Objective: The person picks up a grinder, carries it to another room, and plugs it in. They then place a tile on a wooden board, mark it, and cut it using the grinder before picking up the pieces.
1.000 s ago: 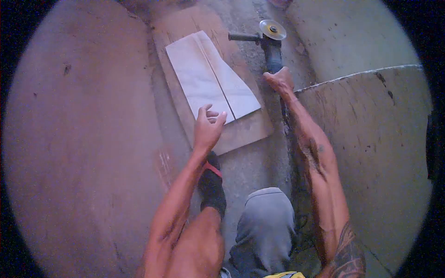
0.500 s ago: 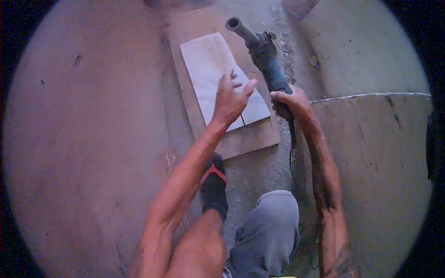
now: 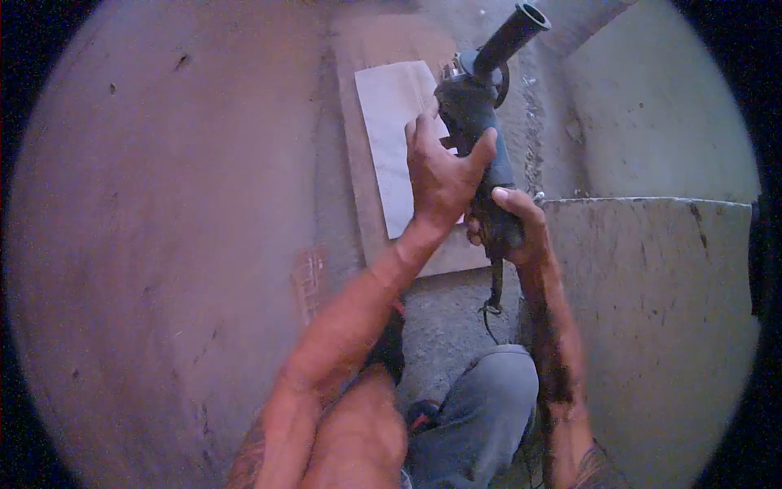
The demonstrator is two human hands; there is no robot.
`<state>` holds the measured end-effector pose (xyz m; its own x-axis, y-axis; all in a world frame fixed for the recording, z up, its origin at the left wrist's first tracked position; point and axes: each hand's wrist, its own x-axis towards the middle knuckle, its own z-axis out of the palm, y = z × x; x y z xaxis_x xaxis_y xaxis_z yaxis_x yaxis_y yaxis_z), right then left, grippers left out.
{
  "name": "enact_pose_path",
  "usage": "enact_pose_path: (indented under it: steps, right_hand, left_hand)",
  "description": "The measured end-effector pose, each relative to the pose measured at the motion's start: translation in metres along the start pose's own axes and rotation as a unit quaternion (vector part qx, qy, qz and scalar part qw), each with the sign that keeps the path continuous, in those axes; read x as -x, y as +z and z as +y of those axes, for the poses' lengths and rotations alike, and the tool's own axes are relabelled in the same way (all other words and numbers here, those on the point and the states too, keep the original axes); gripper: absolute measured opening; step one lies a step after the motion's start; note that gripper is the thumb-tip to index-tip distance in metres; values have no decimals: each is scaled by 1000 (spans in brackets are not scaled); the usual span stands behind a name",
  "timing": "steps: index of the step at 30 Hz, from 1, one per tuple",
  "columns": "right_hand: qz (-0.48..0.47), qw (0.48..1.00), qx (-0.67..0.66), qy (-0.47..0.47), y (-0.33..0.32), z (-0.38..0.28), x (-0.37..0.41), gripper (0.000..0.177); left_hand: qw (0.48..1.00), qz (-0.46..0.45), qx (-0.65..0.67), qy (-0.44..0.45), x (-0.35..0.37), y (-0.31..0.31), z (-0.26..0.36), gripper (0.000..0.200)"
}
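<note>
A dark angle grinder (image 3: 476,118) with a tubular side handle (image 3: 513,37) is held up over a pale tile (image 3: 391,130). My right hand (image 3: 521,224) is wrapped round its rear body, near where the cord leaves it. My left hand (image 3: 444,167) is beside the grinder's middle, thumb apart from the fingers and nothing gripped in it; whether it touches the tool is hard to tell. The tile lies on a brown board (image 3: 358,155) on the ground, its right part hidden behind the grinder and my hands.
A large pale slab (image 3: 643,277) with a light edge stands at the right, another pale surface (image 3: 668,106) behind it. A wide brownish surface (image 3: 171,228) fills the left. The power cord (image 3: 495,281) hangs beside my knee (image 3: 497,383).
The grinder has come closer to the camera and turned, its side handle now pointing up and right. My left hand has moved right, from over the tile to beside the grinder.
</note>
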<state>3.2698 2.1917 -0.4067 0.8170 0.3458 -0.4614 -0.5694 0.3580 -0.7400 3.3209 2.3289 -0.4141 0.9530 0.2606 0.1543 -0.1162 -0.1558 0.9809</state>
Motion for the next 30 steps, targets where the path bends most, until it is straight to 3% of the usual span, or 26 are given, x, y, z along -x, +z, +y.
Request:
enact_pose_path:
  steps: [4,10,14,16,19,20,23,27,30]
  right_hand:
    - [-45,998,-34,12,-10,1,1,49]
    - [-11,999,34,-8,2,-6,8,51]
    - [-18,999,15,-28,0,-10,12,45]
    - [4,999,23,-44,-11,-8,9,41]
    - [113,987,105,-52,-25,-9,-5,42]
    - [164,979,118,-27,-27,-11,-9,33]
    - [240,934,264,-23,-56,-9,-39,33]
    - [351,815,457,-56,-143,18,-97,41]
    - [428,714,552,-49,-163,15,-115,53]
  left_hand:
    - [999,25,6,20,4,2,15,66]
    - [998,-1,-55,24,3,-5,28,57]
    - [999,-35,-20,20,2,-1,25,61]
    - [998,-60,32,-5,12,12,13,65]
    - [990,-96,-42,-89,29,20,-34,78]
    - [988,-107,-59,-98,37,13,-49,82]
    - [979,-109,-141,-102,46,-20,-76,77]
    - [955,-66,-281,-66,58,-60,-141,72]
    - [949,-96,-270,-130,69,-79,-137,67]
